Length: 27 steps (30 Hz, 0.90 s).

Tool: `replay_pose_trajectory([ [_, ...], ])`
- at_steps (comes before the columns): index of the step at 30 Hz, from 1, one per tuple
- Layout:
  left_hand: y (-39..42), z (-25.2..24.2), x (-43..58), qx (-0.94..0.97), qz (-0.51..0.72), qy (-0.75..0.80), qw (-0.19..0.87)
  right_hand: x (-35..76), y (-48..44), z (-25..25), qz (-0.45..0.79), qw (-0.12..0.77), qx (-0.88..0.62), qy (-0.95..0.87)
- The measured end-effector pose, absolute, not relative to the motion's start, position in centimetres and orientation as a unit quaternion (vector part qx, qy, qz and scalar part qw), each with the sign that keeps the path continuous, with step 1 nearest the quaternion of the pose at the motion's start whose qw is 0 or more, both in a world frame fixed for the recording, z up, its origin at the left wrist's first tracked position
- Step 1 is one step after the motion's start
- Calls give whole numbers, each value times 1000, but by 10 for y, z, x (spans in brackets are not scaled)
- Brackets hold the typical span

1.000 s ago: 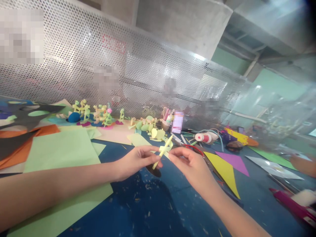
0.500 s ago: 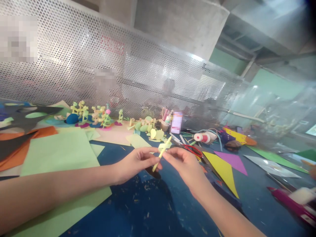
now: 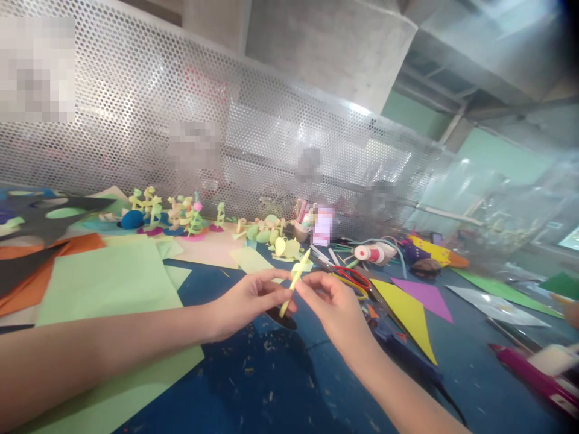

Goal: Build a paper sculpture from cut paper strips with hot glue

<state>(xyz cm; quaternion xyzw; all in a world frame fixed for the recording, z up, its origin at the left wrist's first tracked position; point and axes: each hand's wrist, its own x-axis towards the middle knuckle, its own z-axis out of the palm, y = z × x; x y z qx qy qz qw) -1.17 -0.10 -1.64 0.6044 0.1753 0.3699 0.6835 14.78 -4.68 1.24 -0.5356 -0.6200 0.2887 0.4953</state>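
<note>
Between my two hands, above the blue table [image 3: 266, 386], is a small pale yellow-green foam piece [image 3: 295, 283] with a long thin strip and a short crosspiece near its top. My left hand [image 3: 253, 301] pinches the strip from the left, low down. From the right, the fingertips of my right hand [image 3: 332, 301] are closed on it higher up. A dark round disc [image 3: 281, 319] lies partly hidden beneath my left fingers.
Pale green sheets [image 3: 104, 277] lie at left. Small foam figures [image 3: 154, 211] stand behind. Red-handled scissors [image 3: 353, 277], a glue gun [image 3: 407, 355], a thread spool [image 3: 368, 253] and a yellow sheet [image 3: 407, 313] are at right. A perforated metal screen [image 3: 271, 120] rises behind.
The foam piece has tilted slightly more upright, and my right hand has shifted a little left. More of the glue gun shows beside my right forearm.
</note>
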Motion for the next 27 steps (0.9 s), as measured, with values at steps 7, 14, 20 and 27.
replay_pose_trajectory([
  [7, -2, -16, -12, 601, 373, 183, 683, 147, -47, 13, 282, 491, -542, -621],
  [14, -2, -15, -12, 615, 389, 195, 658, 145, -45, 10, 268, 492, -527, -639],
  [20, -1, -13, -14, 575, 348, 212, 709, 157, -56, 24, 255, 425, -532, -687],
  [27, 8, -10, -17, 525, 341, 210, 751, 266, -81, 22, -94, 245, -713, -651],
])
